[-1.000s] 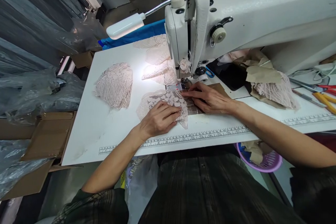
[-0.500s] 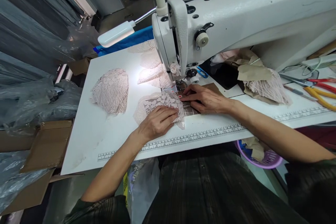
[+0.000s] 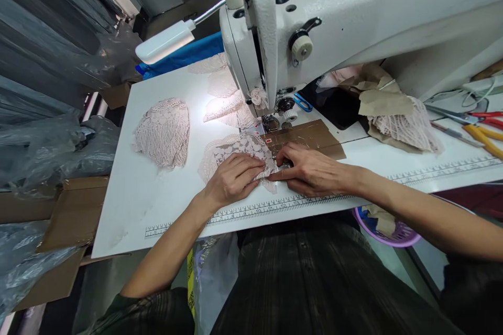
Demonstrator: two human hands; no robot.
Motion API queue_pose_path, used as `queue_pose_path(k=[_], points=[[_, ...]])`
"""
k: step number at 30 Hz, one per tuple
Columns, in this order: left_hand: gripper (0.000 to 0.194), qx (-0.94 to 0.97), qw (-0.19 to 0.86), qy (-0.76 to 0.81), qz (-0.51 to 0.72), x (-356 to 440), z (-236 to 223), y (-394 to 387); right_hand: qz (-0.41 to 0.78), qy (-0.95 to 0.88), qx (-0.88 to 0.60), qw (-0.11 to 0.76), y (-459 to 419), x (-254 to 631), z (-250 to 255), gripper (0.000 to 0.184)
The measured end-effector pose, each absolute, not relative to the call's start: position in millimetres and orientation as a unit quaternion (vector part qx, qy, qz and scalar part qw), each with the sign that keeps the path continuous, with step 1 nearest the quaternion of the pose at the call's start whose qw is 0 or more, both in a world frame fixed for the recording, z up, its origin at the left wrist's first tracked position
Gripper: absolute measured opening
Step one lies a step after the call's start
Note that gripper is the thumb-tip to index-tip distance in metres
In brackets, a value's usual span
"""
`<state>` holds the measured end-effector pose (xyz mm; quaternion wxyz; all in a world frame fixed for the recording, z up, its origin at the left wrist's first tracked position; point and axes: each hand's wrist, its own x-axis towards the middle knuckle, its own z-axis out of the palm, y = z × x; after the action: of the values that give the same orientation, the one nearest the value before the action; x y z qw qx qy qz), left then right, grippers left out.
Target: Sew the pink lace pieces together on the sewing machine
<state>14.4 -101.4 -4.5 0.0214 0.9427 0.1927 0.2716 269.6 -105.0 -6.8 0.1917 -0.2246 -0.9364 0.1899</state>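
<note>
A pale pink lace piece (image 3: 220, 154) lies on the white table just in front of the sewing machine's presser foot (image 3: 271, 124). My left hand (image 3: 236, 178) is closed over its near part, fingers together, with a fold of the lace edge at the fingertips; the thumb is mostly hidden. At the lace's right edge, the index fingertip of my right hand (image 3: 314, 170) touches that fold. Its other fingers are bent and apart, over a shiny metal plate. A brown sheet (image 3: 310, 138) lies beyond my right hand.
The sewing machine (image 3: 353, 21) rises over the back right. Stacked lace pieces (image 3: 163, 133) lie left, more lace (image 3: 228, 107) under the lamp (image 3: 165, 42). Scissors with yellow handles (image 3: 485, 138), a black phone-like slab (image 3: 338, 107) and brown paper (image 3: 385, 103) lie right. A purple basket (image 3: 404, 235) hangs below.
My right hand has moved from beside the presser foot toward me, onto the lace's near right edge, uncovering the brown sheet. My left hand stays on the lace. The camera view has shifted.
</note>
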Motion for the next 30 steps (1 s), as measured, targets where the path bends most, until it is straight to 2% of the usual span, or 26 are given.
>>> queue_pose_path(k=[4,13,18,25,27,30], points=[[0.012,0.953,-0.007,0.19,0.238,16,0,-102,0.241,-0.917,-0.235,0.216,-86,275,-2,0.042],[0.017,0.952,-0.054,0.181,0.24,16,1,-109,0.116,-0.922,-0.272,0.249,-66,266,-22,0.038],[0.04,0.92,0.017,0.273,0.283,16,1,-99,0.118,-0.917,-0.276,0.262,-70,266,-26,0.039],[0.071,0.932,0.025,0.333,0.138,14,-2,-78,0.108,-0.913,-0.286,0.269,-68,265,-26,0.037],[0.068,0.928,0.026,0.335,0.165,11,0,-82,0.113,-0.913,-0.287,0.267,-68,265,-27,0.037],[0.051,0.936,0.058,0.269,0.221,7,8,-91,0.129,-0.911,-0.288,0.265,-68,265,-28,0.037]])
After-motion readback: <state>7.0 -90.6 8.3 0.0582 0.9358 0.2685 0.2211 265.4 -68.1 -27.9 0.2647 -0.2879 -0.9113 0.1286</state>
